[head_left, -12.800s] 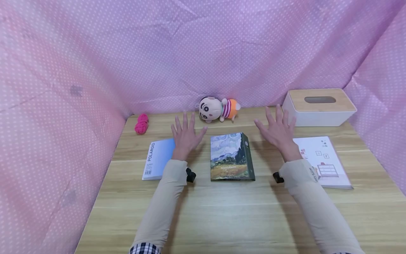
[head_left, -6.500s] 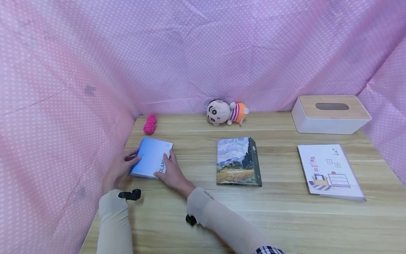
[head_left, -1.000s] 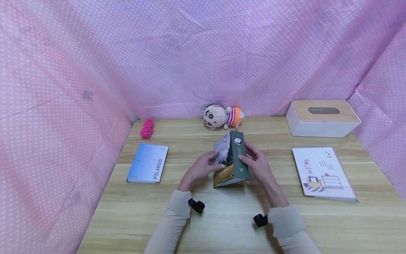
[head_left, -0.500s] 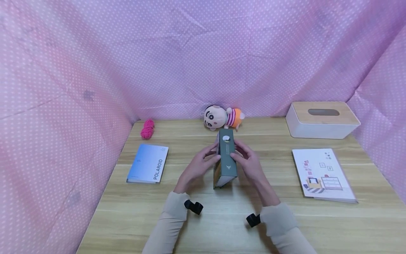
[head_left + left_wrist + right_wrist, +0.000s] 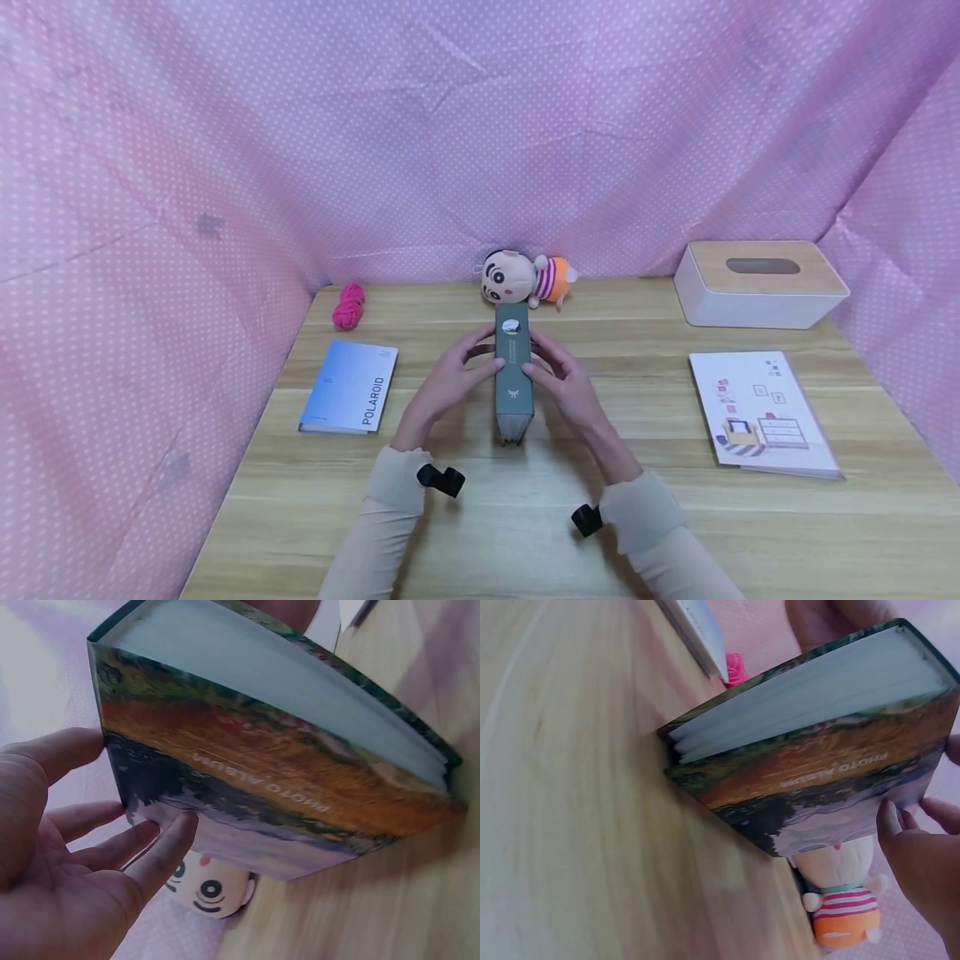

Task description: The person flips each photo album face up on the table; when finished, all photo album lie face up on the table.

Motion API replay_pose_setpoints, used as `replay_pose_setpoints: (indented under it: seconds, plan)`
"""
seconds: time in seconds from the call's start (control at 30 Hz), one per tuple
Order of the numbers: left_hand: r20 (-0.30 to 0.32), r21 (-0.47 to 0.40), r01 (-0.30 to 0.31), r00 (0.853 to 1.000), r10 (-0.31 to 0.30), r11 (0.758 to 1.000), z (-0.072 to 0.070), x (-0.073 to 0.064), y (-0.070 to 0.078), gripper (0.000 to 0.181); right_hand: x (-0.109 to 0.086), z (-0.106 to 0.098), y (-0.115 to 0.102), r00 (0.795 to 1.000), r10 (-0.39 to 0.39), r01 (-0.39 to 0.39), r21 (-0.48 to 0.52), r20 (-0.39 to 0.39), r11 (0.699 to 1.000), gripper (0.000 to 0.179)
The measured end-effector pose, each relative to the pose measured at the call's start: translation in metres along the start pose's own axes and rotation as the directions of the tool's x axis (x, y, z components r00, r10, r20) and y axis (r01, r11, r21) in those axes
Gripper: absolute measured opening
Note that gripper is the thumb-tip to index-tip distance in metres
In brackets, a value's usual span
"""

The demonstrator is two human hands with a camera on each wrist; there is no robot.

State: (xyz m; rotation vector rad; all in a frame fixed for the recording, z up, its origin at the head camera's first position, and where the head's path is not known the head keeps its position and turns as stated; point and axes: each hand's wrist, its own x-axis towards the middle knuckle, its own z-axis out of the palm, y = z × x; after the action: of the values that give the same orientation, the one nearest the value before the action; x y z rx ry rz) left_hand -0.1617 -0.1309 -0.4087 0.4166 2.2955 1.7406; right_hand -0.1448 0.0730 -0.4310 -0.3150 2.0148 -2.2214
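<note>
A photo album [image 5: 513, 358] with a green spine stands on its fore edge in the middle of the table, spine facing up. My left hand [image 5: 450, 382] holds it from the left, fingers on the painted cover and thumb at the spine edge. From the right, my right hand [image 5: 564, 385] grips it the same way. "PHOTO ALBUM" reads upside down on the landscape cover [image 5: 247, 772] in the left wrist view, and the page block [image 5: 825, 697] shows between the covers in the right wrist view. Right behind the album lies a plush doll [image 5: 517, 277].
A blue POLAROID album [image 5: 348, 386] lies flat at the left, with a pink yarn skein [image 5: 348, 306] behind it. To the right are a white illustrated album [image 5: 765, 412] and a white tissue box [image 5: 761, 283] with a wooden lid. Pink dotted cloth [image 5: 480, 142] hangs around the table.
The photo album has turned from lying flat, through a tilt, to upright with its spine up, shifting slightly left with both hands. Earlier, the hands turned the blue album, which now lies rotated.
</note>
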Motion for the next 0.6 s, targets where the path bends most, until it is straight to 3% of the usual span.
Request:
replay_pose_setpoints:
  seconds: [0.3,0.5,0.6]
  plan:
    - [-0.037,0.081,0.049,0.998,-0.046,0.996,-0.013,-0.005,-0.001,0.059,-0.003,0.009,-0.009,0.995,0.019,-0.012,-0.063,0.101,0.998,0.059]
    - [-0.049,0.114,0.084,0.996,-0.079,0.990,-0.021,-0.010,0.002,0.060,0.006,0.010,0.017,0.991,-0.011,0.022,-0.089,0.130,0.996,0.056]
    - [-0.063,0.126,0.103,0.993,-0.095,0.987,-0.026,-0.012,0.002,0.059,0.008,0.011,0.028,0.991,0.010,0.006,-0.113,0.136,0.994,0.056]
